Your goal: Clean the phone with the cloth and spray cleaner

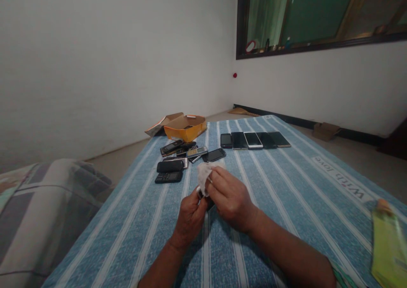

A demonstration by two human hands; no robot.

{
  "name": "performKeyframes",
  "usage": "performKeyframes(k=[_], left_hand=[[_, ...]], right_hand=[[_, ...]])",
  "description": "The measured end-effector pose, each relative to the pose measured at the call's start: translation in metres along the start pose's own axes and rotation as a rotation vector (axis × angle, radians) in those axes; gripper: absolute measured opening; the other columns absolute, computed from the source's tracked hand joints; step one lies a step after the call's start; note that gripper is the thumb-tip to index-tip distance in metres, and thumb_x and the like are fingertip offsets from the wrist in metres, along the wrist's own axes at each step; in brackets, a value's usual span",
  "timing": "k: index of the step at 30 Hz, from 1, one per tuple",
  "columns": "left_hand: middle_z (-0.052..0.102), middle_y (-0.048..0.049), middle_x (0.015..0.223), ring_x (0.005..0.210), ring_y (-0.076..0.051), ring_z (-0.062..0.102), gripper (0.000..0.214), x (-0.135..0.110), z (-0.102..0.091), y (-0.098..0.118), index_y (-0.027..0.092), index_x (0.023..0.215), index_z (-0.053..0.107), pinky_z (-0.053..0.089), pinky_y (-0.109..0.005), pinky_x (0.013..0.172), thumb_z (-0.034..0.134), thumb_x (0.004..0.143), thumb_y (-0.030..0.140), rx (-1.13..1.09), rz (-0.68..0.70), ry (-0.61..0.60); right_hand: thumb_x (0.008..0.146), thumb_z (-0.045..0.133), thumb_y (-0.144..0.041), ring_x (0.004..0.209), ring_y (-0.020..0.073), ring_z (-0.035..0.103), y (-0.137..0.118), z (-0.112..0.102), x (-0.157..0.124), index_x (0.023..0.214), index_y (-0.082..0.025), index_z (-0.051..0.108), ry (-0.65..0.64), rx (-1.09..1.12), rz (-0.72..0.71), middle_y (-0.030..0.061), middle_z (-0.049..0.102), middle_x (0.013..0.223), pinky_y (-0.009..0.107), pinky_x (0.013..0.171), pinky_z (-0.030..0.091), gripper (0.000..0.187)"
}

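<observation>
My left hand (190,217) is closed around a small dark phone (203,197), mostly hidden by my fingers. My right hand (230,197) pinches a white cloth (203,174) and presses it against the top of that phone. Both hands hover over the blue striped cloth (286,186) covering the table, near its middle. Just beyond them lies a cluster of several old keypad phones (178,152).
A row of several smartphones (252,139) lies at the far side. An open orange cardboard box (184,128) sits at the far left corner. A green bottle (389,245) stands at the right edge. A striped cushion (41,211) is on the left.
</observation>
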State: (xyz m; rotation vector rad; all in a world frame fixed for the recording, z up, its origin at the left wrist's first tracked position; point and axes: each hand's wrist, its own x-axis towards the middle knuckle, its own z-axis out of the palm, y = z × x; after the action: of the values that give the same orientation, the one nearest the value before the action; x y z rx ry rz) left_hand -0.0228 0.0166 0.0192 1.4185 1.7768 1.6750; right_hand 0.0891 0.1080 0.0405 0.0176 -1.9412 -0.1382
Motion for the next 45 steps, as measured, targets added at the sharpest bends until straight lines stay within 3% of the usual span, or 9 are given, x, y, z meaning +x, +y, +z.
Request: performKeyframes(k=[4,8,17,21,26,31,38,41,45], left_hand=[[0.070,-0.0002,0.074,0.068,-0.017,0.063,0.018,0.000,0.000,-0.003,0.017,0.086,0.068,0.050,-0.027,0.066,0.058,0.089,0.031,0.043,0.034,-0.023],[0.073,-0.0006,0.077,0.071,-0.018,0.067,0.021,0.000,-0.001,-0.006,0.017,0.097,0.071,0.052,-0.028,0.068,0.057,0.089,0.032,0.078,0.028,-0.012],[0.073,-0.0005,0.073,0.070,-0.020,0.067,0.023,-0.001,-0.002,-0.011,0.019,0.094,0.075,0.053,-0.029,0.066,0.060,0.086,0.034,0.092,-0.034,0.055],[0.074,-0.0015,0.074,0.071,-0.021,0.068,0.024,0.000,-0.003,-0.013,0.019,0.091,0.076,0.055,-0.030,0.067,0.061,0.086,0.036,0.076,-0.072,0.074],[0.078,-0.0049,0.097,0.098,-0.027,0.071,0.031,0.001,-0.003,-0.019,0.019,0.106,0.075,0.055,-0.038,0.090,0.062,0.087,0.040,-0.040,-0.083,0.080],[0.077,-0.0069,0.108,0.111,-0.028,0.068,0.034,0.002,0.002,-0.020,0.020,0.110,0.074,0.049,-0.042,0.104,0.062,0.087,0.043,-0.124,-0.105,0.088],[0.075,-0.0045,0.073,0.080,-0.024,0.070,0.028,0.009,0.004,-0.024,0.020,0.084,0.078,0.057,-0.036,0.080,0.068,0.081,0.045,-0.062,-0.207,-0.033],[0.076,-0.0042,0.079,0.077,-0.022,0.069,0.024,0.011,0.003,-0.032,0.020,0.089,0.077,0.056,-0.033,0.073,0.073,0.075,0.038,-0.086,-0.279,-0.003],[0.077,-0.0057,0.092,0.085,-0.023,0.070,0.039,0.012,0.000,-0.038,0.020,0.102,0.075,0.055,-0.035,0.076,0.079,0.064,0.030,-0.113,-0.303,0.100]], right_hand=[[0.098,0.039,-0.010,0.099,0.0236,0.062,0.014,0.000,0.000,0.093,-0.012,0.068,-0.013,0.076,0.134,0.0150,0.067,0.095,0.036,0.082,0.055,0.029],[0.090,0.040,-0.006,0.079,0.0186,0.058,0.018,0.000,-0.002,0.076,-0.018,0.062,-0.037,0.223,0.350,0.0077,0.061,0.081,0.029,0.070,0.051,0.028],[0.069,0.043,-0.007,0.063,0.0123,0.051,0.026,0.017,-0.018,0.056,-0.021,0.043,-0.085,0.556,0.823,-0.0021,0.048,0.063,0.022,0.060,0.038,0.019],[0.069,0.043,-0.010,0.063,0.0125,0.050,0.026,0.021,-0.022,0.057,-0.020,0.048,-0.131,0.659,0.922,-0.0023,0.049,0.064,0.022,0.060,0.037,0.017],[0.079,0.050,-0.016,0.074,0.0144,0.057,0.023,0.012,-0.013,0.074,-0.019,0.066,-0.142,0.760,0.843,-0.0007,0.059,0.075,0.024,0.068,0.043,0.017],[0.088,0.052,-0.018,0.083,0.0159,0.060,0.027,0.002,-0.007,0.083,-0.020,0.068,-0.138,0.709,0.712,0.0021,0.064,0.083,0.026,0.075,0.046,0.016],[0.092,0.047,-0.012,0.074,0.0173,0.051,0.034,-0.012,-0.004,0.080,-0.018,0.060,-0.366,0.234,0.285,0.0037,0.057,0.077,0.028,0.065,0.037,0.018],[0.087,0.053,-0.010,0.075,0.0184,0.050,0.034,-0.012,-0.006,0.086,-0.017,0.061,-0.521,0.054,0.189,0.0049,0.060,0.082,0.028,0.061,0.033,0.010],[0.086,0.056,-0.008,0.081,0.0204,0.053,0.030,-0.005,-0.010,0.095,-0.017,0.063,-0.707,-0.052,0.153,0.0069,0.064,0.090,0.029,0.061,0.034,0.015]])
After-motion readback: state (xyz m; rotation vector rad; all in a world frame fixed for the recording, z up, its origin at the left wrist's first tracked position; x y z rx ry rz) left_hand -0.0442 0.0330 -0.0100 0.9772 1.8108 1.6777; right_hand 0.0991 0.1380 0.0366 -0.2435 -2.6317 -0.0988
